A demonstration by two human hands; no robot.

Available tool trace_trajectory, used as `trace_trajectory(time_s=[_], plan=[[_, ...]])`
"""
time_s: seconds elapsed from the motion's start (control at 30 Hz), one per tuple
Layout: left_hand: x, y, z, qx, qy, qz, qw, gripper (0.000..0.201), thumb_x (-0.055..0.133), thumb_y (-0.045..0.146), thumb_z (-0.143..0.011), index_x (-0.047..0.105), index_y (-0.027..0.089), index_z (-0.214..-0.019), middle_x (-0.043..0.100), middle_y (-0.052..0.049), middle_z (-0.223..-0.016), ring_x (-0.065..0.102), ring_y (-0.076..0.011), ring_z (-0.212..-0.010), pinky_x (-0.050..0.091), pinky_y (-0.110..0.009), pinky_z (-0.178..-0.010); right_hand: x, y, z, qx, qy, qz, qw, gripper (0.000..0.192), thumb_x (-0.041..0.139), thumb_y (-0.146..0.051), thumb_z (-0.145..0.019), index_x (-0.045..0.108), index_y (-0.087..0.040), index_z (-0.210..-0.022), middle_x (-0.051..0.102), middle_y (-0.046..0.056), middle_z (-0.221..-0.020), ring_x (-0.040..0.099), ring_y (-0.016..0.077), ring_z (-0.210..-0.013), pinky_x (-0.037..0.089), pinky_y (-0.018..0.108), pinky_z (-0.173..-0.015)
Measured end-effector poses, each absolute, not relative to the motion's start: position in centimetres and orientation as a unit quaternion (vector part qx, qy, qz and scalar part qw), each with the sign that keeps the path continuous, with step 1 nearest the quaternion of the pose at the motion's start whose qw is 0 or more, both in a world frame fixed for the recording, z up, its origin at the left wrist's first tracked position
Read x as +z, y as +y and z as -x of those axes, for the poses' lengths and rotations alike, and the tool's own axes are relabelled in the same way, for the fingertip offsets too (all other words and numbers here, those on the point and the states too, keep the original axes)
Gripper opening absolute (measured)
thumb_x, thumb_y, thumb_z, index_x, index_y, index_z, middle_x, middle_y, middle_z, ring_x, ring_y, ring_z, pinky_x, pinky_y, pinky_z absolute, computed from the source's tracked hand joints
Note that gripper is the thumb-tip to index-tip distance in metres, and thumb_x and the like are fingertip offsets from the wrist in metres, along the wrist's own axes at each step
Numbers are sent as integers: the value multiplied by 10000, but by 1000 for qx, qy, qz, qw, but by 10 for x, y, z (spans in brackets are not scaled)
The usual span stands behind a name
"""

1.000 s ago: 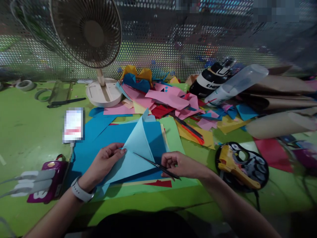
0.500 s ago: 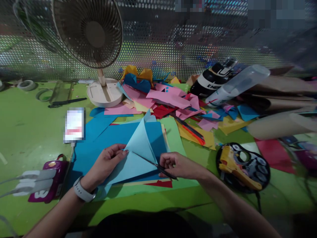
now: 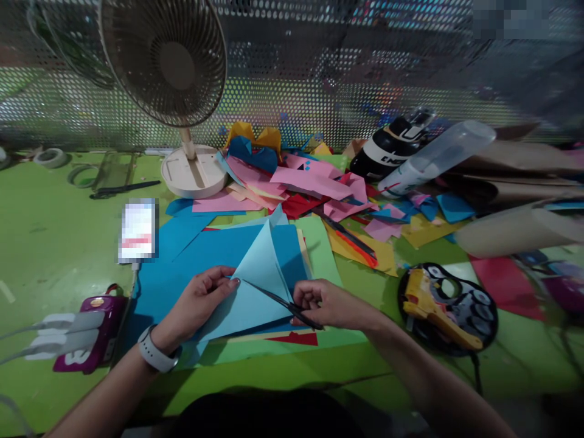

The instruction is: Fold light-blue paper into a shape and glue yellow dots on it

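My left hand [image 3: 207,296] pinches the left edge of a folded light blue sheet of paper [image 3: 246,310], thumb on top. In my right hand [image 3: 319,304] is a pair of dark scissors [image 3: 285,303], fingers closed round the handles. Their blades lie across the light blue paper and point toward my left thumb. The paper stands up in a peak at the top. Beneath it lie darker blue sheets [image 3: 191,258], with green paper [image 3: 326,243] and a red corner [image 3: 296,339] showing at the edges.
A fan [image 3: 194,170] stands behind the paper, beside heaped coloured scraps [image 3: 310,181]. An orange-handled cutter [image 3: 356,243] lies to the right, near a yellow glue gun [image 3: 438,310] on a black tray. At left are a phone [image 3: 137,231] and a purple power strip [image 3: 93,340].
The scissors have shifted slightly left along the light blue paper, and its standing peak leans a little differently. Both hands keep their grip.
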State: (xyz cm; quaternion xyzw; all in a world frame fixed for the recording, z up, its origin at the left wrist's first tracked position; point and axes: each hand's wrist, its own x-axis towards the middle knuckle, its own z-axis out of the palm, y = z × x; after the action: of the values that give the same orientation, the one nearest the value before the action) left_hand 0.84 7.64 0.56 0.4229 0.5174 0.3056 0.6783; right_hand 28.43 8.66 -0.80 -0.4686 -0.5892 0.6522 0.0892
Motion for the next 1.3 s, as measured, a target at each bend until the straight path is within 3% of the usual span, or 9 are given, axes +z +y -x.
trace_trajectory(time_s=[0.1,0.3,0.43,0.53,0.6,0.73,0.83,0.93,1.3], plan=[[10,77,-8,321,500,-458,661,317,702,392,-808,663,210,-1065,692,-33,-889,615,-153,-769,482,-245,-673,3,81,-285,511,-699,491,96,303,746,-412,-722,542,-188,-739,528,-58,-541,464,90,-492,313,206,-460],[24,79,-2,406,451,-551,573,198,727,383,-786,749,232,-911,653,-95,-1100,570,-252,-1072,465,-336,-871,33,63,-285,-21,-909,361,209,109,573,-266,-918,605,-167,-885,676,39,-746,596,153,-630,376,291,-602],[39,72,2,465,485,-599,436,237,795,382,-707,765,248,-901,617,-57,-844,558,-212,-854,451,-331,-824,58,58,-283,-199,-903,303,229,68,612,-202,-902,609,-151,-948,682,53,-741,578,162,-612,363,323,-599],[51,61,2,471,506,-556,461,394,771,397,-731,699,252,-1091,579,-6,-704,517,-160,-647,447,-287,-657,74,59,-285,-251,-898,281,226,98,621,-169,-887,621,-172,-985,679,44,-732,561,165,-609,356,337,-597],[53,56,1,453,502,-510,532,371,697,414,-804,666,238,-1129,586,1,-663,524,-148,-603,440,-269,-608,81,59,-287,-271,-897,274,215,112,608,-153,-888,630,-171,-997,674,43,-728,550,164,-605,345,342,-594],[43,56,0,473,457,-448,606,395,581,535,-855,722,179,-952,656,-54,-757,575,-167,-688,464,-272,-637,86,59,-286,-307,-891,264,204,123,536,-133,-915,639,-162,-976,691,59,-764,532,164,-605,354,348,-616],[38,60,-2,455,473,-427,622,271,712,445,-788,716,190,-880,653,-30,-768,553,-133,-675,453,-237,-621,82,59,-282,-313,-893,256,199,132,522,-124,-916,636,-170,-964,690,49,-756,530,164,-606,368,347,-629],[39,62,-2,424,480,-415,646,240,777,354,-742,699,201,-910,638,-10,-773,544,-115,-670,436,-214,-602,78,60,-280,-316,-894,254,192,113,531,-135,-917,628,-169,-965,692,47,-759,533,164,-609,370,343,-627],[36,65,-1,425,441,-436,659,253,747,317,-793,668,212,-1009,555,14,-785,495,-87,-706,415,-187,-625,74,64,-283,-317,-896,247,190,95,558,-162,-923,642,-121,-940,669,62,-735,514,163,-613,346,336,-607]])
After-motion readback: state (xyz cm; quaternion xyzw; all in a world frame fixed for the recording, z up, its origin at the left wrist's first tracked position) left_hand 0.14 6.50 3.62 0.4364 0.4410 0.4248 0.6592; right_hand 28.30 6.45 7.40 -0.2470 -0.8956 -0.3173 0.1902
